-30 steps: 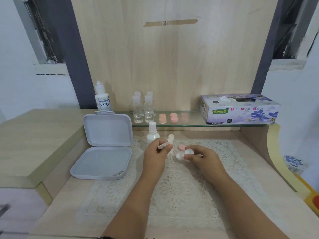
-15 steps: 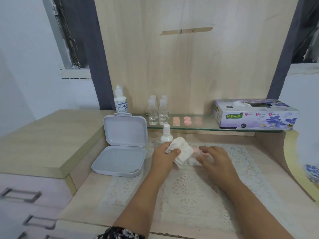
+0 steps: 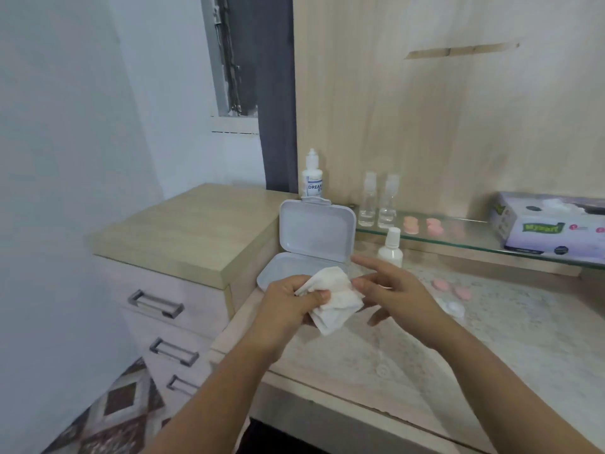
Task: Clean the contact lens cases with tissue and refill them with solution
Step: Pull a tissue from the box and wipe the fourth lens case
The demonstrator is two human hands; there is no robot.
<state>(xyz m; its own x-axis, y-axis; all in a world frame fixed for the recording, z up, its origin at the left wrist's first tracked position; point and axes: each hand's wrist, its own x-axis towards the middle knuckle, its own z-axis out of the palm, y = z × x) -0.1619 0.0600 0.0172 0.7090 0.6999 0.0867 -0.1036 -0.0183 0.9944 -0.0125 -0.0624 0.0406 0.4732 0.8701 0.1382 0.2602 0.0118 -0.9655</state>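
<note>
White wall (image 3: 65,158) far left of both hands; wood back panel (image 3: 458,126) behind them. Patterned floor (image 3: 108,417) below and left of the left arm.

Drawer cabinet (image 3: 183,244) with metal handles stands left of the left hand, its top higher than the table. Table (image 3: 360,404) lies under both hands, spread with a lace mat (image 3: 510,326).

Glass shelf (image 3: 465,234) runs beyond the right hand. On it: tissue box (image 3: 553,224) at far right, two clear bottles (image 3: 376,201) straight behind the hands, pink caps (image 3: 422,225) just right of those. Labelled dropper bottle (image 3: 312,175) stands behind the grey box (image 3: 314,237), whose lid is propped upright just beyond the left hand. Small white bottle (image 3: 390,247) stands just past the right fingertips.

Left hand (image 3: 288,309): fingers curled, thumb pinching a crumpled white tissue (image 3: 334,299) held above the table edge.

Right hand (image 3: 393,293): fingers straight and spread, holding nothing, fingertips at the tissue's right side; contact unclear.

Clear lens case (image 3: 453,308) sits on the mat just right of the right hand, uncapped, blurred. Two pink lids (image 3: 451,288) lie on the mat beside it, slightly farther back.
</note>
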